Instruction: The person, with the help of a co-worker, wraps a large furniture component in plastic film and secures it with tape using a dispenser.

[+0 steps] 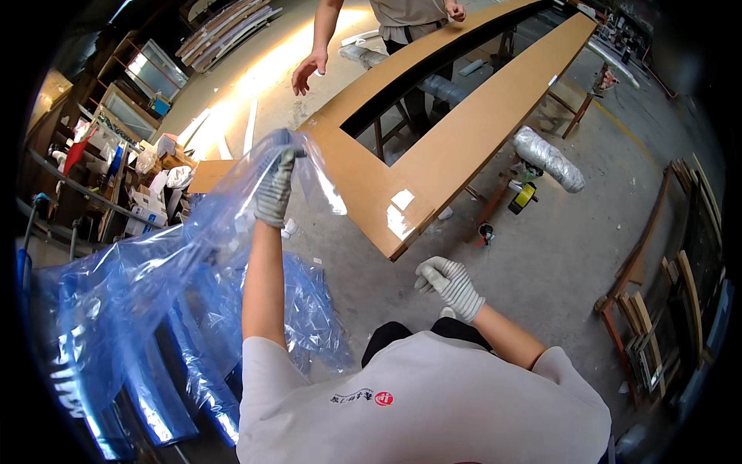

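Gripping a bunched edge of clear, bluish, crinkled plastic film [178,240] in the grey-and-white striped gloved left hand [274,189], with fingers closed tight round it, apparently to lift the slack. Trailing leftward and down from there over long, curved, blue-wrapped pieces [147,390]; overlapping in view the near end of a long tan frame with a cut-out opening [464,127], though cannot tell whether touching it. Seemingly laid across a silvery wrapped cylinder [549,158], probably to cushion the frame's underside. Holding the similarly gloved right hand [452,286] near the frame's closest corner, yet apart, with fingers half-curled, narrowly parted, around nothing visible.
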The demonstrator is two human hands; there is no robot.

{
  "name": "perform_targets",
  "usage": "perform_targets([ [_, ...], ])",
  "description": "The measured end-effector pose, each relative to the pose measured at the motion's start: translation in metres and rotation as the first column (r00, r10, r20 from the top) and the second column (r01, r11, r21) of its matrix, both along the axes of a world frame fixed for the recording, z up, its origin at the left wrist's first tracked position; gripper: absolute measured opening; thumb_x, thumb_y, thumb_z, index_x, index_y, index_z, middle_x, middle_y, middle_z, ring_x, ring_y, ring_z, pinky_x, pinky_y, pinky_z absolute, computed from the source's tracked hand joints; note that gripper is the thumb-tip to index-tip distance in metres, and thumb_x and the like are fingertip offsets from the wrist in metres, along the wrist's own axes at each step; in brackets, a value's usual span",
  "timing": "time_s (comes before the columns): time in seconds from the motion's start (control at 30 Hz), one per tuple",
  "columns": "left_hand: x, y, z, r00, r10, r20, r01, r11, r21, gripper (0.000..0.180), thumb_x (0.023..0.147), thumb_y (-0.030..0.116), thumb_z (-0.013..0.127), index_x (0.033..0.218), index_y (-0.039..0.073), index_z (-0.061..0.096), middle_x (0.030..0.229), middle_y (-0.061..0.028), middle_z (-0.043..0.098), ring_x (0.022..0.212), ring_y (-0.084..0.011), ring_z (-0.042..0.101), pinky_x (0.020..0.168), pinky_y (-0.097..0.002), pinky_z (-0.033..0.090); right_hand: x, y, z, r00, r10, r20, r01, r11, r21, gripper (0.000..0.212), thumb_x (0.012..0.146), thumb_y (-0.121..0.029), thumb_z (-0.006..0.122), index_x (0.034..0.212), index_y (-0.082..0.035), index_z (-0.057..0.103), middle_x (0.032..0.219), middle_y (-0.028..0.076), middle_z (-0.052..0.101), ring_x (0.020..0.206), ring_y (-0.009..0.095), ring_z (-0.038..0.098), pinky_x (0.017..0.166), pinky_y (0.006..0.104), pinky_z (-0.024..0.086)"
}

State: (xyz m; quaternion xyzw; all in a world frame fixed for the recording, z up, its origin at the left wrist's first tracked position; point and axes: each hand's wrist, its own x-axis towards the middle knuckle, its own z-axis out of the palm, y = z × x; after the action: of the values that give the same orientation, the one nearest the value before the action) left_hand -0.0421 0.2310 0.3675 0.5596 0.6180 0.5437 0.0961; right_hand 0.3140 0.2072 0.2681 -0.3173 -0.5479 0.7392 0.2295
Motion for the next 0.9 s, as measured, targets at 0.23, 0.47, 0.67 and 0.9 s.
perform_targets([
  [0.23, -0.025, 0.156, -0.032, 0.998, 0.008, -0.061, -0.021, 0.976, -0.217, 0.026, 0.087, 0.027, 0.054, 0.083, 0.004, 0.063, 0.076, -0.0024, 0.062, 0.073, -0.0132, 0.053, 0.070, -0.0271, 0.042, 0.026, 0.046, -0.025, 0.981, -0.189, 0.048, 0.190, 0.982, -0.018, 0.023, 0.089, -0.020, 0.047, 0.086, 0.000, 0.058, 0.073, 0.008, 0.061, 0.064, 0.013, 0.059, 0.061, 0.0258, 0.050],
  [0.47, -0.015, 0.204, 0.004, 0.992, -0.101, 0.082, 0.094, 0.992, 0.086, 0.011, 0.086, 0.008, 0.056, 0.087, 0.001, 0.064, 0.076, -0.0038, 0.062, 0.073, -0.0115, 0.055, 0.070, -0.0243, 0.044, 0.022, 0.101, -0.037, 0.948, -0.216, 0.232, 0.169, 0.964, 0.204, 0.021, 0.087, -0.019, 0.048, 0.085, 0.000, 0.059, 0.071, 0.008, 0.063, 0.062, 0.014, 0.058, 0.061, 0.0274, 0.049],
  [0.67, 0.012, 0.229, 0.008, 0.993, -0.120, -0.016, 0.121, 0.988, 0.091, 0.019, 0.087, 0.018, 0.055, 0.091, 0.001, 0.064, 0.082, -0.0030, 0.063, 0.077, -0.0105, 0.054, 0.072, -0.0234, 0.042, 0.033, 0.138, -0.067, 0.935, -0.239, 0.262, 0.168, 0.949, 0.266, 0.021, 0.087, -0.020, 0.047, 0.087, -0.002, 0.058, 0.069, 0.005, 0.062, 0.061, 0.014, 0.058, 0.060, 0.0286, 0.048],
  [0.9, 0.032, 0.232, -0.089, 0.970, -0.150, -0.192, 0.051, 0.895, -0.443, 0.032, 0.088, 0.029, 0.053, 0.094, -0.001, 0.060, 0.090, -0.0070, 0.062, 0.082, -0.0156, 0.053, 0.077, -0.0278, 0.042, 0.105, 0.221, -0.139, 0.738, -0.626, 0.252, 0.675, 0.698, -0.240, 0.022, 0.086, -0.014, 0.052, 0.105, -0.005, 0.051, 0.094, 0.010, 0.061, 0.064, 0.012, 0.060, 0.056, 0.0254, 0.051],
])
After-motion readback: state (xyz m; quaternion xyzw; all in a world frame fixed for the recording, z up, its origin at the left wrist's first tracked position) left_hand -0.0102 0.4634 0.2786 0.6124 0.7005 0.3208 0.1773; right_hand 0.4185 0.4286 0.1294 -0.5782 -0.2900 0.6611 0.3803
